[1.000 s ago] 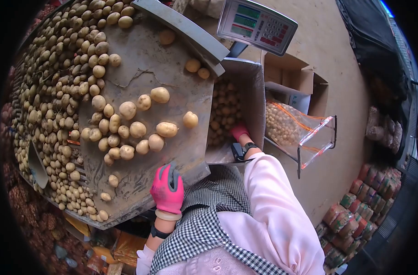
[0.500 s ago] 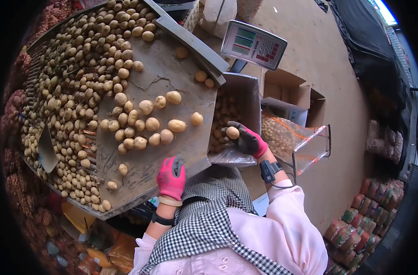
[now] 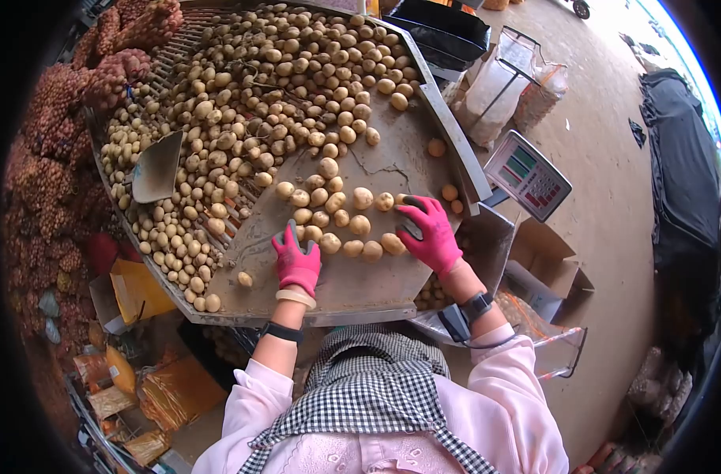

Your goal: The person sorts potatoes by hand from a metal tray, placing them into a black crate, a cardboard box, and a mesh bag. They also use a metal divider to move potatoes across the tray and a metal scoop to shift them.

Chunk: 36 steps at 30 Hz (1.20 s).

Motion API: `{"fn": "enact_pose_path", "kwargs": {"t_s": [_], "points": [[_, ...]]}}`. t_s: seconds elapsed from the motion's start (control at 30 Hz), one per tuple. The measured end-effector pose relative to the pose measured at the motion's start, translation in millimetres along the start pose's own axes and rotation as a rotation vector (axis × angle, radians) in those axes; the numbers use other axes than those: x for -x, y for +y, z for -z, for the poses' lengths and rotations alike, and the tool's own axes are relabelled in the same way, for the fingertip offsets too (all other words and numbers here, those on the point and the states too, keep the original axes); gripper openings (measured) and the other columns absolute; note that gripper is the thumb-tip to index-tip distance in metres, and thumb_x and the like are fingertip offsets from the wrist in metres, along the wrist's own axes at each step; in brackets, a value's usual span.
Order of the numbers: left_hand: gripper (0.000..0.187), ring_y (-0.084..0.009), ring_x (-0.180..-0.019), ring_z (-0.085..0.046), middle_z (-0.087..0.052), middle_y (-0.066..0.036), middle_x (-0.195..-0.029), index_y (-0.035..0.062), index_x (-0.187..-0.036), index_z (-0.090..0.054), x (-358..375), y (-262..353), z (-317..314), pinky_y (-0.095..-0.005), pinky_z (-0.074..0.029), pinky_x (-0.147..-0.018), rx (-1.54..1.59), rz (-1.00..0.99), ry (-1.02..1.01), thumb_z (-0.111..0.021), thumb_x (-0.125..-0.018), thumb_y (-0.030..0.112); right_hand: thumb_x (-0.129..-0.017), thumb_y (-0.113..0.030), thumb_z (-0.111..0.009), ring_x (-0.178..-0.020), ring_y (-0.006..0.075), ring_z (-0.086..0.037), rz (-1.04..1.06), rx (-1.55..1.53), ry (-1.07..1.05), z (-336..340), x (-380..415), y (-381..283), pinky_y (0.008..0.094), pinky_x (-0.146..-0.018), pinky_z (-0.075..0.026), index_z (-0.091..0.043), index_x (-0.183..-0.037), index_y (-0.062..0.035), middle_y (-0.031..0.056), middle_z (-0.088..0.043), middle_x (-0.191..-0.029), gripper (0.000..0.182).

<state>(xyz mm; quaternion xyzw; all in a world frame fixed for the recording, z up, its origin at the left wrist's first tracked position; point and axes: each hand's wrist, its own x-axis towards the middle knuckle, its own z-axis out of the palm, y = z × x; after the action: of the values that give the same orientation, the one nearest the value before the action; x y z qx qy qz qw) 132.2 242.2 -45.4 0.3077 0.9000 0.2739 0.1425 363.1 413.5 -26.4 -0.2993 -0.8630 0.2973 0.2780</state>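
Both hands wear pink gloves with grey fingers and reach over a loose group of potatoes (image 3: 359, 225) on a worn sorting table (image 3: 360, 292). My left hand (image 3: 298, 261) is at the near left edge of the group, fingers apart, its fingertips close to potatoes. A single potato (image 3: 245, 279) lies to its left. At the group's right side, my right hand (image 3: 430, 235) has its thumb and fingers spread. A potato at its upper fingertips is partly covered, and another potato (image 3: 392, 243) sits by its thumb. Neither hand visibly grips anything.
A large potato heap (image 3: 273, 87) covers the table's far left, with a metal scoop (image 3: 156, 170) on it. A metal rail (image 3: 447, 118) edges the right side. Beyond stand a digital scale (image 3: 527, 174), a cardboard box (image 3: 542, 257) and a lined bin (image 3: 487, 241) holding potatoes.
My right hand has moved from the bin, where it held a potato, to the group on the table. My left hand has moved forward to the group. The view has shifted.
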Motion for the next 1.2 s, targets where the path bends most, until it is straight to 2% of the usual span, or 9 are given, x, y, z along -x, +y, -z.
{"fn": "enact_pose_path", "kwargs": {"t_s": [0.03, 0.2, 0.37, 0.43, 0.5, 0.57, 0.73, 0.97, 1.2], "points": [[0.075, -0.0406, -0.116, -0.052, -0.04, -0.022, -0.133, 0.0095, -0.144, -0.039, 1, 10, 0, -0.0463, -0.046, -0.097, 0.077, 0.1, -0.083, -0.072, -0.078, 0.018, -0.077, -0.025, -0.074, -0.122, 0.034, -0.049, 0.106, 0.05, -0.049, -15, -23, -7, 0.0459, -0.098, -0.043, -0.064, -0.119, -0.0173, 0.0157, -0.056, -0.127, 0.044], [0.068, -0.0413, -0.118, -0.051, -0.045, -0.024, -0.129, 0.0059, -0.141, -0.042, 28, 20, -24, -0.0438, -0.046, -0.099, 0.031, -0.138, -0.227, -0.069, -0.081, 0.021, -0.077, -0.036, -0.073, -0.119, 0.0349, -0.049, 0.151, 0.166, -0.305, -65, -76, -21, 0.0459, -0.096, -0.043, -0.064, -0.121, -0.0222, 0.0126, -0.057, -0.124, 0.047], [0.056, -0.0369, -0.126, -0.049, -0.049, -0.02, -0.136, 0.0053, -0.135, -0.052, 59, 20, -12, -0.0411, -0.043, -0.105, 0.33, -0.23, -0.595, -0.069, -0.084, 0.018, -0.079, -0.041, -0.07, -0.115, 0.0327, -0.052, 0.174, 0.214, -0.701, -26, -59, -10, 0.0456, -0.094, -0.045, -0.068, -0.113, -0.0218, 0.0099, -0.058, -0.12, 0.039], [0.055, -0.0368, -0.126, -0.049, -0.051, -0.02, -0.133, 0.008, -0.136, -0.052, 48, 21, 10, -0.0406, -0.042, -0.105, 0.316, -0.182, -0.553, -0.067, -0.083, 0.013, -0.079, -0.039, -0.071, -0.114, 0.0329, -0.052, 0.113, 0.037, -0.879, -15, -59, -4, 0.0444, -0.096, -0.046, -0.07, -0.109, -0.0196, 0.0103, -0.058, -0.122, 0.036], [0.054, -0.0391, -0.127, -0.046, -0.047, -0.019, -0.139, 0.0126, -0.133, -0.055, 13, 12, 17, -0.0425, -0.044, -0.104, 0.072, -0.239, -0.094, -0.068, -0.08, 0.014, -0.079, -0.038, -0.072, -0.115, 0.0328, -0.052, 0.118, 0.014, -0.782, -25, -78, -9, 0.0432, -0.098, -0.045, -0.068, -0.114, -0.0189, 0.0116, -0.058, -0.124, 0.04], [0.062, -0.0378, -0.129, -0.044, -0.044, -0.016, -0.141, 0.0145, -0.135, -0.053, -36, 14, 22, -0.0419, -0.043, -0.105, -0.164, -0.348, 0.143, -0.07, -0.076, 0.01, -0.077, -0.037, -0.074, -0.118, 0.0341, -0.05, 0.282, -0.015, -0.411, -54, -109, -26, 0.0436, -0.1, -0.044, -0.065, -0.119, -0.019, 0.013, -0.056, -0.128, 0.046], [0.087, -0.0388, -0.135, -0.037, -0.031, -0.016, -0.15, 0.0216, -0.144, -0.042, -107, 28, 17, -0.0439, -0.039, -0.11, -0.372, 0.032, -0.216, -0.08, -0.066, 0.017, -0.078, -0.048, -0.069, -0.133, 0.0377, -0.038, 0.309, 0.305, -0.335, -127, -140, -49, 0.0513, -0.103, -0.035, -0.063, -0.122, -0.0233, 0.0142, -0.049, -0.138, 0.051], [0.059, -0.038, -0.116, -0.051, -0.045, -0.017, -0.13, 0.0156, -0.133, -0.053, -45, 9, -31, -0.0421, -0.045, -0.1, -0.13, -0.164, -0.225, -0.069, -0.076, 0.009, -0.074, -0.042, -0.073, -0.127, 0.0338, -0.042, 0.356, 0.332, -0.489, -76, -79, -25, 0.0496, -0.091, -0.042, -0.064, -0.117, -0.0242, 0.0119, -0.052, -0.128, 0.048], [0.052, -0.0363, -0.11, -0.057, -0.049, -0.015, -0.124, 0.012, -0.121, -0.056, 2, 47, -36, -0.0418, -0.05, -0.092, -0.04, -0.213, -0.456, -0.076, -0.073, 0.016, -0.077, -0.04, -0.072, -0.115, 0.0316, -0.053, 0.224, 0.265, -0.462, -1, 0, 8, 0.0465, -0.091, -0.043, -0.068, -0.109, -0.0222, 0.0099, -0.058, -0.121, 0.036]]}}
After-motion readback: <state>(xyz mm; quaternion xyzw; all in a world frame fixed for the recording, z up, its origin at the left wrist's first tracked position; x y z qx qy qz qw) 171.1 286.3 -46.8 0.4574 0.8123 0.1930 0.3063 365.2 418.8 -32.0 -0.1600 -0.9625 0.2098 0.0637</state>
